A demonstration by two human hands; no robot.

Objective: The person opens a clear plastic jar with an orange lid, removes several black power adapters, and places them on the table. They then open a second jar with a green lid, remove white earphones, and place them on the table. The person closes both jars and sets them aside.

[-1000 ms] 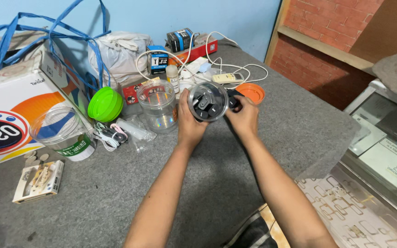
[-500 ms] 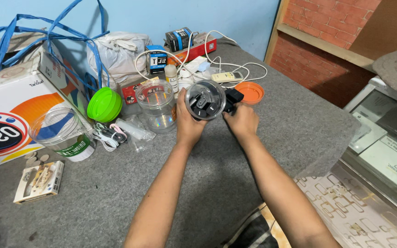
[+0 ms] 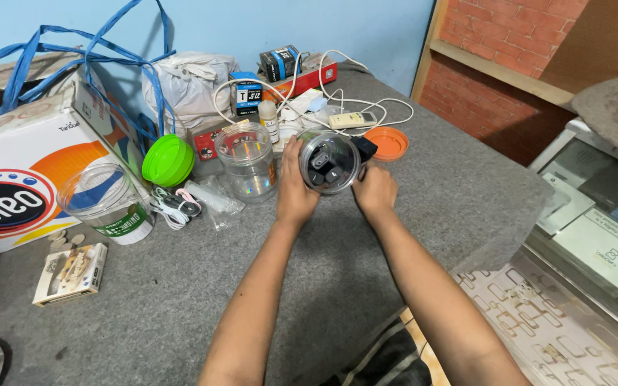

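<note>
- A cardboard box with blue straps over it stands at the far left of the grey table.
- Near the box lies a small flat packet, with some coins just beside it.
- A clear jar with a green label stands upright in front of the box; its mouth is open.
- A green lid leans on its edge to the right of this jar, and below the lid lies a bundle of cables next to an empty plastic bag.
- A second clear jar stands upright in the middle, just left of the hands. Behind it are a white cloth bag, small boxes and white cords.
- The left hand has its fingers curled around the left side of the tilted jar and grips it; the thumb lies along the rim.
- The tilted jar is clear, is held a little above the table between both hands, and its mouth points to the camera. Dark small parts are inside it.
- The right hand is at the right side of the same jar, fingers closed, and touches a black part at the jar wall. I cannot tell if it holds the jar or only this part.
- An orange lid lies flat on the table just behind the right hand.
</note>
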